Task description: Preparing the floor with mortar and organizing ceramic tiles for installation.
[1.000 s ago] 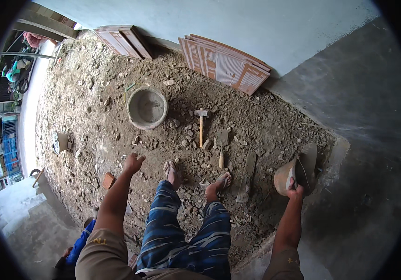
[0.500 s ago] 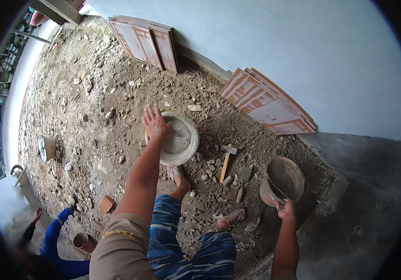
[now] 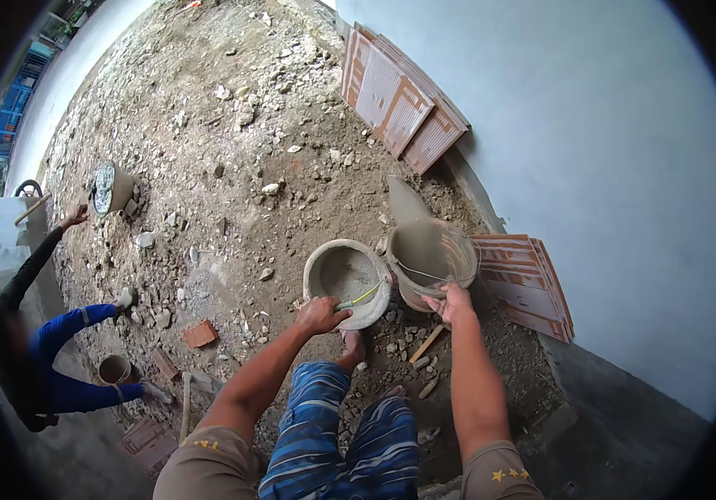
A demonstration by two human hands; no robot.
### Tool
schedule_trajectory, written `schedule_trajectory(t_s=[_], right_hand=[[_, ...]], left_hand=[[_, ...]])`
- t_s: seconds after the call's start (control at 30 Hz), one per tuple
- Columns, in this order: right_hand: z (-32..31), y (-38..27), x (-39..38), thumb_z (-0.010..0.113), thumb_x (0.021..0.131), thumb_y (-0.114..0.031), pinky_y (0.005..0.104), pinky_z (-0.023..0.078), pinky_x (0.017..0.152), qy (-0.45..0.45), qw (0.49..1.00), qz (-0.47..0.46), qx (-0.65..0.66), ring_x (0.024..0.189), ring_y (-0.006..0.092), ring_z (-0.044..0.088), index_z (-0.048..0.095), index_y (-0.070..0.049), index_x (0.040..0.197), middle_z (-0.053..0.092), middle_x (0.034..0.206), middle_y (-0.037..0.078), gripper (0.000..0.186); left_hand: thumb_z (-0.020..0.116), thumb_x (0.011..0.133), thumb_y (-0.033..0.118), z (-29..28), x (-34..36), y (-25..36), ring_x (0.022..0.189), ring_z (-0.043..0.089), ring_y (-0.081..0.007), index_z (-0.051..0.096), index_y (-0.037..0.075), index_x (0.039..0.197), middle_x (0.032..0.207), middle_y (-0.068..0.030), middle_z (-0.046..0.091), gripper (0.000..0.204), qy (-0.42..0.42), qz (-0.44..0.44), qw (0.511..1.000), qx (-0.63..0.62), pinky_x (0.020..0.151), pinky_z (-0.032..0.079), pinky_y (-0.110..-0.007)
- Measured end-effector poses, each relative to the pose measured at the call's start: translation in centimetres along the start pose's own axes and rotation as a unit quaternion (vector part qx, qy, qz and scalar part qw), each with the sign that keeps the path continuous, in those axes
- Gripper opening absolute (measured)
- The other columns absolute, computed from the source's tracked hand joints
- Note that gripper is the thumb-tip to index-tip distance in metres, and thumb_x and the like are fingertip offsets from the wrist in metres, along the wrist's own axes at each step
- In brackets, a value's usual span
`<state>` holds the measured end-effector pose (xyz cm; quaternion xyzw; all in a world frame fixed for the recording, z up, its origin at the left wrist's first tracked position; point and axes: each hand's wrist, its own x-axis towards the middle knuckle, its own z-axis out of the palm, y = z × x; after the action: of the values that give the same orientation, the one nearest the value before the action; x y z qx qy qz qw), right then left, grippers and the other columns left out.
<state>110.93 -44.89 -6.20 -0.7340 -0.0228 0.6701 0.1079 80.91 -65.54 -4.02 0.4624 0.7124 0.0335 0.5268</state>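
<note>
Bucket (image 3: 410, 290) at right hand (image 3: 455, 307), tub (image 3: 372, 311) at left hand (image 3: 318, 316).
Your right clamps the bucket's near rim; your left closes around the green handle (image 3: 343, 306) at the tub's rim.

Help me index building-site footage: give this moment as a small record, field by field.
Left hand: closed on the green-and-yellow handle of the round grey tub
Right hand: gripping the bucket near its rim
Bucket position: close beside the tub, on its right
Ground: rubble and soil, with an orange brick on the left
Tool: wooden handle below the bucket, partly hidden
Wall: pale, tile stacks leaning along it
Co-worker: blue trousers, one hand near a filled pail
</note>
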Motion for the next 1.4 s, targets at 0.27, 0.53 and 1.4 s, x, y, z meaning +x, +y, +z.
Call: schedule_trajectory(t_s=[0.27,0.53,1.4], right_hand=[[8.1,-1.9,-2.1,0.046,0.1,-0.024,0.0304,0.062,0.059,-0.123,0.991,-0.039,-0.043,0.076,0.0328,0.071,0.046,0.01,0.125,0.064,0.108,0.034,0.042],[6.5,0.2,-2.3,0.05,0.097,-0.021,0.032,0.061,0.066,-0.081,0.997,0.006,-0.014,0.093,0.0334,0.07,0.047,0.007,0.13,0.061,0.121,0.031,0.043],[45.6,-2.1,2.4,0.047,0.092,-0.012,0.0318,0.063,0.06,-0.126,0.978,-0.013,-0.165,0.081,0.0326,0.073,0.052,0.011,0.121,0.068,0.105,0.028,0.037]], left_hand=[[0.063,0.087,0.054,-3.6,-11.6,-11.5,0.093,0.066,-0.0472,0.065,0.0,0.097,0.093,-0.0298,0.068,0.055,0.073,-0.169,0.979,-0.085,0.084,0.05,-0.054],[0.065,0.084,0.055,-1.4,-19.7,-25.1,0.096,0.065,-0.0461,0.064,-0.002,0.098,0.097,-0.0297,0.067,0.058,0.179,-0.321,0.918,-0.15,0.084,0.049,-0.052],[0.074,0.083,0.036,-10.4,-12.4,-23.6,0.135,0.04,-0.0396,0.045,0.0,0.14,0.142,-0.0227,0.045,0.073,0.37,-0.375,0.806,-0.27,0.113,0.033,-0.046]])
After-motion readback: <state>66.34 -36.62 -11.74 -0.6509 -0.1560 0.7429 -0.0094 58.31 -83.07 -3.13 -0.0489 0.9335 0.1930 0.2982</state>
